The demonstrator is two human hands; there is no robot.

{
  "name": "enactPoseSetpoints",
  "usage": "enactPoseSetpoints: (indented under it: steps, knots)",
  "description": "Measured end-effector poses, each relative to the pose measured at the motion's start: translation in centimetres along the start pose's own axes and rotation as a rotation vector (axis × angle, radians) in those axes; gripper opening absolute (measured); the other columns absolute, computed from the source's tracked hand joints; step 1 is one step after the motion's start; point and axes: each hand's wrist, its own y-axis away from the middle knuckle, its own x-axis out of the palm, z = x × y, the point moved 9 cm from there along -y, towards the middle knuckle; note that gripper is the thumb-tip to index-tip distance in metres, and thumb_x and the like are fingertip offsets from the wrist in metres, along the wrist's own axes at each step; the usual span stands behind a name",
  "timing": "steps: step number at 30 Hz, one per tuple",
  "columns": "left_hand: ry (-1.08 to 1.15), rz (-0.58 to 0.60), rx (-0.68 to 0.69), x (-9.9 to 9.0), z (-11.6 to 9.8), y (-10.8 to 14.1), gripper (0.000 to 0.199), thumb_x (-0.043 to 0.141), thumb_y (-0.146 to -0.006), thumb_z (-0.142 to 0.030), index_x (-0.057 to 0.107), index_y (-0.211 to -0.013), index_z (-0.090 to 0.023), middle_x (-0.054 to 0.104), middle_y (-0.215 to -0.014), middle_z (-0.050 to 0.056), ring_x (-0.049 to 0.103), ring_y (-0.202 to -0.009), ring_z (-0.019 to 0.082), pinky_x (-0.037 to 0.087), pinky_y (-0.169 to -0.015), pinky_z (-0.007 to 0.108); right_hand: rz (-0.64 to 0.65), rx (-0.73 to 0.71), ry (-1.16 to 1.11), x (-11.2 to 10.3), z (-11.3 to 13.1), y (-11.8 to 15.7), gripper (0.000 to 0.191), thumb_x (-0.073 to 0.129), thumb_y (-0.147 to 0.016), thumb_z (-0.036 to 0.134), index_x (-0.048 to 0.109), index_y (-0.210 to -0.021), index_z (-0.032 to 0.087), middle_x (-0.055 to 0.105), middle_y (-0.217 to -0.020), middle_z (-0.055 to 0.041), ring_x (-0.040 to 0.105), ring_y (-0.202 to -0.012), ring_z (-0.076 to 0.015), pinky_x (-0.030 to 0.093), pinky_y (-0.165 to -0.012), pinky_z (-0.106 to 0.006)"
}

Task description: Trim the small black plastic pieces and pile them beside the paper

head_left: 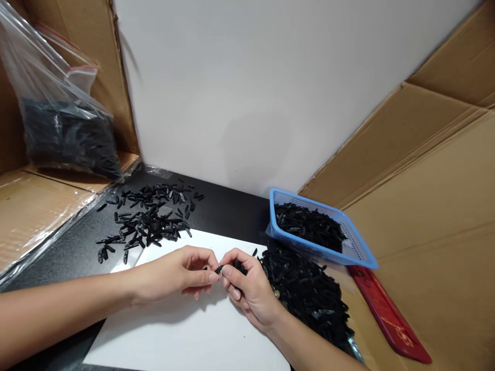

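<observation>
One clear bag (71, 136) of black stuff, left of the white sheet (185, 340). Loose scatter (149, 219), too many to count, just off the sheet's far-left edge. Room between my hands and the sheet's near edge. Left hand (197, 270) and right hand (247, 283) meet above the sheet, pinching one black piece (218, 269); more in my right palm. Right: one heap (313, 299) crowding the sheet's edge, one blue basket (320, 252), one red strip (386, 314).

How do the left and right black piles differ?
The left pile is loosely scattered; the right pile is dense. The right pile looks larger than the left pile. The right pile lies beside the blue basket, the left pile apart from it. Both are slender black pieces.
</observation>
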Motion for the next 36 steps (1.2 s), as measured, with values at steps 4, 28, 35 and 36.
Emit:
enactPoseSetpoints:
  steps: [4,28,35,36]
  knots:
    - [-0.043,-0.022,0.105,-0.1,-0.6,-0.1,0.019,0.061,-0.083,-0.033,0.052,-0.075,-0.018,0.049,-0.062,-0.007,0.042,-0.059,0.010,0.032,-0.057,0.023,0.001,0.007,-0.004,-0.1,-0.1,0.0,0.025,0.081,-0.067,0.031,0.062,-0.077,0.018,0.058,-0.052,0.0047,0.032,-0.033,-0.0008,0.019,-0.027,-0.008]
    - [0.315,-0.095,-0.008,-0.7,0.0,1.3,0.027,0.066,-0.077,-0.022,0.058,-0.103,-0.015,0.069,-0.090,0.005,0.065,-0.085,0.017,0.044,-0.090,0.036,-0.553,-0.310,1.145,-10.2,17.8,6.7,0.035,0.064,-0.073,0.053,0.062,-0.067,0.018,0.052,-0.049,0.0030,0.040,-0.038,-0.0106,0.030,-0.040,-0.024]
    - [0.317,-0.134,0.072,-1.0,-0.5,1.5,0.034,0.071,-0.076,-0.027,0.060,-0.105,-0.015,0.071,-0.089,0.007,0.069,-0.086,0.020,0.049,-0.084,0.034,-0.791,-0.649,1.373,-11.5,22.2,2.2,0.044,0.050,-0.076,0.061,0.061,-0.066,0.019,0.067,-0.071,-0.0087,0.059,-0.071,-0.0256,0.043,-0.070,-0.037]
    - [0.318,-0.140,0.083,-1.1,-0.5,1.5,0.036,0.072,-0.075,-0.027,0.060,-0.107,-0.016,0.072,-0.088,0.007,0.069,-0.085,0.020,0.049,-0.082,0.034,-0.779,-0.657,1.378,-11.6,22.0,1.5,0.043,0.051,-0.075,0.060,0.062,-0.066,0.020,0.068,-0.075,-0.0099,0.060,-0.076,-0.0270,0.043,-0.074,-0.039]
